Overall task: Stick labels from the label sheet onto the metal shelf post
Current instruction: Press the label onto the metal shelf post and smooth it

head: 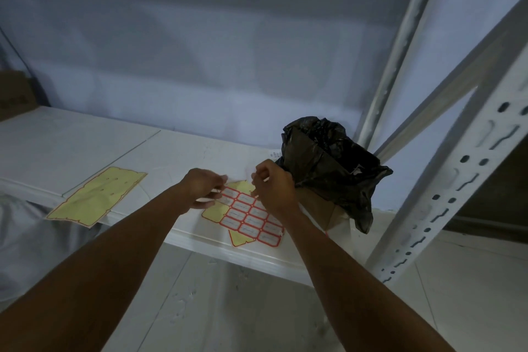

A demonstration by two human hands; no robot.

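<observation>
The white shelf board (pixel 85 140) carried everything. The perforated metal shelf post (pixel 445 197) stood at its right end, beside a black bag (pixel 328 163). The label sheet (pixel 251 217) overhung the front edge. The left hand (pixel 203 188) pinned the sheet's far corner; the right hand (pixel 274 188) had its grip pinched, apparently peeling a label. Next: carry it right, clearing the bag.

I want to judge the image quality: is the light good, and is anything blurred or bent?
Head view: dim, bluish light; the left hand fingers over the label sheet look motion-blurred; the wide lens makes the metal shelf post lean; the black bag loses detail in darkness.
</observation>
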